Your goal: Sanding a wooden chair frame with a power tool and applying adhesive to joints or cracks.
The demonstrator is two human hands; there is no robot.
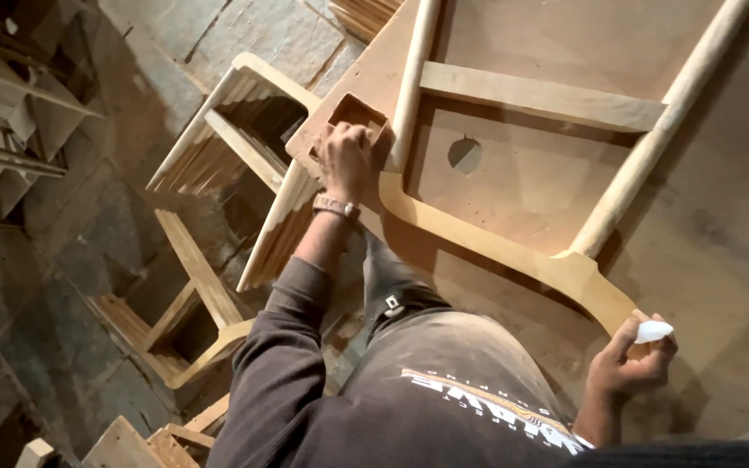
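Left hand: the left hand [350,156] is pressing down on the far end of the wooden chair frame [513,251], fingers curled and closed over the edge beside a square cutout [357,113]; a wristwatch [336,206] is showing on the wrist.
Right hand: the right hand [630,360] is pinching a small white piece [654,330] between thumb and fingertips, just beside the near end of the frame's curved rail; what the piece is cannot be told.
Frame: it is lying flat on a brown workboard [721,217], the curved rail running between the two hands, two round poles [652,139] rising away from it and a flat crossbar [539,97] joining them.
Board: a round hole [465,154] is showing in the board between the poles.
Person: wearing a dark long-sleeved top [288,364]; a bent knee in grey trousers [392,286] is sitting below the frame.
Surroundings: stacks of similar unfinished wooden chair parts [244,147] are standing on the stone floor [62,347] to the left, well apart from the right hand.
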